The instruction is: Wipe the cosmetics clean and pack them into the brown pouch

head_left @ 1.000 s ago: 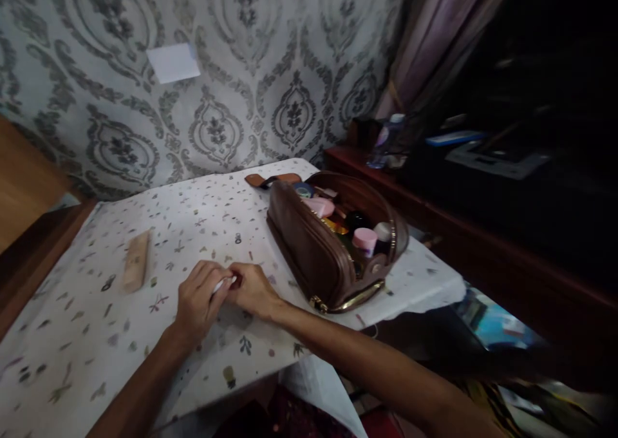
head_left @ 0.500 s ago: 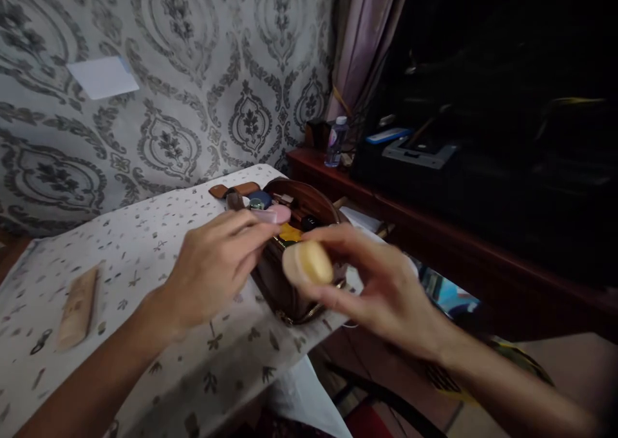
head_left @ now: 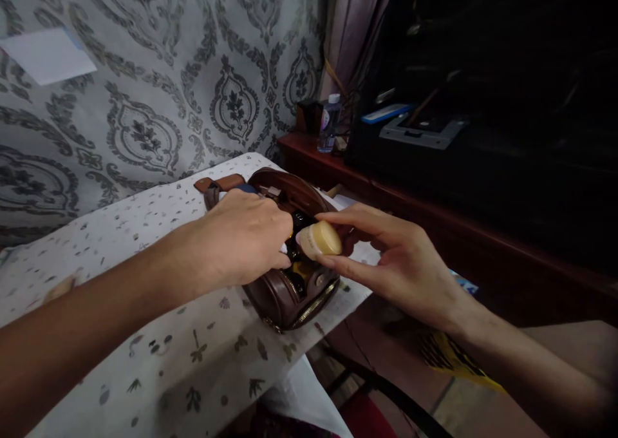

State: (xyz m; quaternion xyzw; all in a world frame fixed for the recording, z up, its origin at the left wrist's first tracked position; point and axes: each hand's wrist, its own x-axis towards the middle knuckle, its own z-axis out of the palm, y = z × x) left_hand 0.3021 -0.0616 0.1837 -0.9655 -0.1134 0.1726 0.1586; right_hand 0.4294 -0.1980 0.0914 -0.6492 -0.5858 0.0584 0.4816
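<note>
My right hand [head_left: 398, 254] pinches a small pale jar with a yellow lid [head_left: 324, 239] between thumb and fingers, tilted over the open brown leather bag [head_left: 268, 297]. My left hand [head_left: 248, 237] reaches into the bag's opening with its fingers curled downward. A bit of something white shows by its thumb, but what those fingers hold is hidden. Inside the bag are dark round-topped items and a yellow piece [head_left: 302, 269]. A dark blue item [head_left: 248, 188] shows just behind my left hand. The bag's zipper [head_left: 316, 304] hangs open toward me.
The bag stands on a table with a white patterned cloth [head_left: 193, 335]. A beige tube [head_left: 60, 288] lies partly behind my left forearm. On the reddish wooden cabinet [head_left: 302, 147] stands a clear bottle [head_left: 329, 123], near a large black screen [head_left: 506, 58].
My left hand, earlier holding a pink item above the bag, has gone down into it. The right hand has brought the jar closer over the opening. My view has shifted slightly right.
</note>
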